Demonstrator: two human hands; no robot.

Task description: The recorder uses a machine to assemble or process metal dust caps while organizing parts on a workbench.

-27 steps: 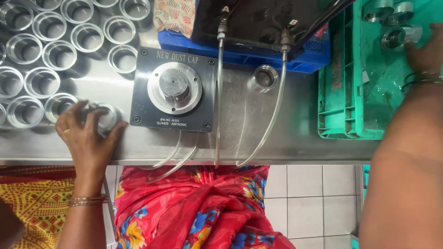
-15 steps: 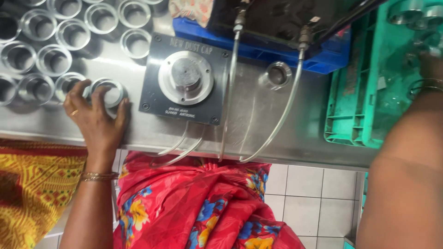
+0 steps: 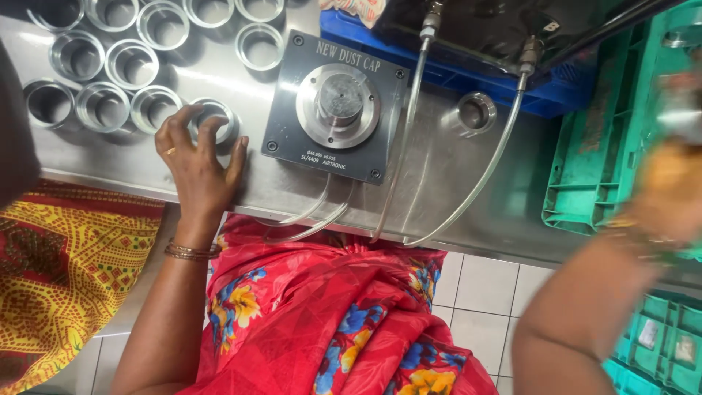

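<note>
My left hand (image 3: 196,162) is cupped over a shiny metal ring (image 3: 216,119) that lies on the steel table (image 3: 446,201), its fingers curled around the ring's rim. Just right of it sits a dark square fixture plate (image 3: 289,139) with a round metal post (image 3: 338,101) at its centre. My right hand (image 3: 669,194) is blurred in front of the green crate (image 3: 596,157) at the right edge. A blurred silvery shape (image 3: 684,117) shows just above it; whether the hand holds it is unclear.
Several more metal rings (image 3: 110,67) stand in rows at the upper left. A small metal socket (image 3: 476,113) sits in the table, with clear tubes (image 3: 409,146) running to the front edge. A blue crate (image 3: 468,72) stands behind the fixture.
My left hand has slid the ring to the right, close to the fixture plate. My right hand has come back out of the green crate and is now blurred.
</note>
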